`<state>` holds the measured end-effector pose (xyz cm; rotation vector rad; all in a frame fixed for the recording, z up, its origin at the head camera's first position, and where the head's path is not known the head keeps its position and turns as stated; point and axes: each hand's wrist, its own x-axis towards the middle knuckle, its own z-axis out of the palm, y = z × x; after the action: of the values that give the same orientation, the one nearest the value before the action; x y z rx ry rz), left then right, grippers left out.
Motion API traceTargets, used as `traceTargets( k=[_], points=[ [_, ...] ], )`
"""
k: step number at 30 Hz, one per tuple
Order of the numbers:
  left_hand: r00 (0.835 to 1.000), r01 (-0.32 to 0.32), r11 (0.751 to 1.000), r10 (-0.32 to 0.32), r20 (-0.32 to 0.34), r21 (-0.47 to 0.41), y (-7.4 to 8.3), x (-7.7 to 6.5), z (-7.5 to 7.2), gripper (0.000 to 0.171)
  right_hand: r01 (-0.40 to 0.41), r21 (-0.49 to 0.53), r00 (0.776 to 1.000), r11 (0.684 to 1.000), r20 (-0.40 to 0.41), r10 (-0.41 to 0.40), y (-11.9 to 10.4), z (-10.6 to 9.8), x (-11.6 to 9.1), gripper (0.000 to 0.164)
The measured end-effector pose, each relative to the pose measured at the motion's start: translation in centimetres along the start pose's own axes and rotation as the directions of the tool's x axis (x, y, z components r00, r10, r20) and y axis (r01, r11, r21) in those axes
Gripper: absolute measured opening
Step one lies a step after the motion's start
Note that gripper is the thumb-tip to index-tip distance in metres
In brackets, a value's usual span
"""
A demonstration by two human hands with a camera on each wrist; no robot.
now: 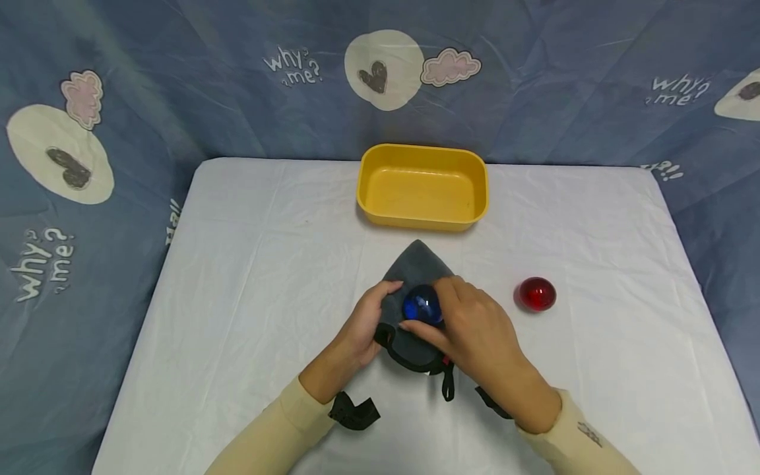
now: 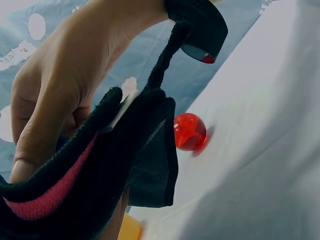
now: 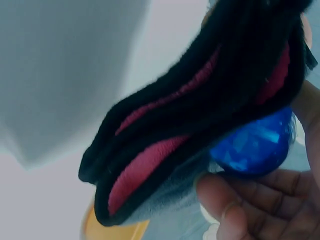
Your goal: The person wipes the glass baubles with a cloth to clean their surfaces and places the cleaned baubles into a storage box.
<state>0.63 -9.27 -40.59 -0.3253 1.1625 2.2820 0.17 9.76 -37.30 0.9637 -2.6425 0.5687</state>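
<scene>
A grey folded cloth (image 1: 415,260) with black edging and a hanging loop lies over my left hand (image 1: 358,323), whose thumb is on top and other fingers are hidden below. Pink lining (image 3: 147,165) shows between its folds in the right wrist view. On the cloth, my right hand (image 1: 479,326) grips a glossy blue ball (image 1: 420,303) between thumb and fingers. The ball (image 3: 255,145) is pressed close beside the cloth's edge in the right wrist view. To the right of that hand, a shiny red ball (image 1: 537,294) sits on the table.
A yellow rectangular tray (image 1: 423,221) stands at the table's back edge, beyond the cloth. White fabric covers the table (image 1: 267,264). A blue printed curtain (image 1: 534,86) hangs behind and along the sides. Black straps (image 1: 354,412) are at both wrists.
</scene>
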Motion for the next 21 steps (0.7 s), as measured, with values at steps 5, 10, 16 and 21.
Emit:
traceTargets(
  k=[5,10,16,21],
  points=[
    [1.0,0.001,1.0,-0.002,-0.018,-0.008,-0.1,0.1,0.0,0.043,-0.043,-0.017,0.999,0.999,-0.035,0.042,-0.2,0.6,-0.1,0.071],
    [1.0,0.002,1.0,-0.003,-0.03,-0.009,-0.1,0.0,-0.2,0.045,-0.07,0.052,0.992,0.996,0.108,0.064,0.0,-0.2,-0.2,0.07],
    [1.0,0.0,1.0,0.0,-0.02,0.001,0.1,-0.1,-0.6,0.052,-0.021,0.145,0.96,0.989,0.281,-0.021,1.1,-1.8,-0.3,0.08],
    [1.0,0.02,0.999,-0.021,0.02,0.031,0.0,-0.1,-0.7,0.053,0.055,0.17,0.959,0.984,0.266,-0.099,1.5,-1.8,-0.4,0.075]
  ],
)
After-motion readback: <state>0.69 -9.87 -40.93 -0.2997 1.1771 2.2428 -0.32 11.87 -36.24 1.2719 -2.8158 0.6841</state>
